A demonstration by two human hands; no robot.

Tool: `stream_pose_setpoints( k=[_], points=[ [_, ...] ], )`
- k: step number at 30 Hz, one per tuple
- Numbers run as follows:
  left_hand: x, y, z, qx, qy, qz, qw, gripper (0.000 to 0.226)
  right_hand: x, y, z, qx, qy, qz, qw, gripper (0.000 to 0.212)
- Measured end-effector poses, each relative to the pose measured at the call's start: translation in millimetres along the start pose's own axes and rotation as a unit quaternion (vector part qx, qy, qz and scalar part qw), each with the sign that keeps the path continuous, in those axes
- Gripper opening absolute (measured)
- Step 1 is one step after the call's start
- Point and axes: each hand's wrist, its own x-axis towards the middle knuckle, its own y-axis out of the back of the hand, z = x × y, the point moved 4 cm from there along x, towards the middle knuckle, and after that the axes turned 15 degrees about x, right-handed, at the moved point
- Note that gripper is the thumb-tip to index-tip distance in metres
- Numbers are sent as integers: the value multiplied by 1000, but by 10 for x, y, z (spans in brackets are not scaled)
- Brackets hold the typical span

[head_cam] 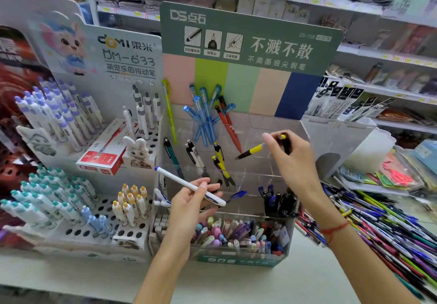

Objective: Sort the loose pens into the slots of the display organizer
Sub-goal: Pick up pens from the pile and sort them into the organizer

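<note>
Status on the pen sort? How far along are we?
Partly done, by the look of it. Done: blue pens, red pens and two yellow-black pens already stand in slots of the clear organizer. In hand: right hand holds another yellow-black pen over the slots; left hand holds a white pen. Left: a big loose pile of pens on the right.

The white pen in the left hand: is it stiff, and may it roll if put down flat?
The white pen looks straight and unbent in the left hand, so probably stiff. Its barrel looks round and smooth, so it may roll on a flat surface. It seems light, held by fingertips only.
</note>
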Motion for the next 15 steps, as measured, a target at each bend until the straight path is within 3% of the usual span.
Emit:
stream_pose_setpoints(
  k=[3, 6, 9, 12, 15],
  points=[
    [-17, 63, 6, -9, 2, 9, 1000, 16, 124, -303, 24, -150, 5, -110, 983, 23],
    [-44, 145, 32, -12, -4, 23, 1000, 15, 183, -560, 74, -206, -26, -192, 959, 19],
    [-69, 248, 37, -7, -3, 33, 999, 15, 177, -605, 63, -138, -78, -210, 965, 24],
    [-90, 365, 21, -14, -3, 45, 999, 15, 123, -472, -21, -18, -87, -145, 985, 6],
    [-110, 472, -10, -27, -7, 61, 998, 15, -7, -344, -47, 117, -88, -99, 984, 27]
  ],
)
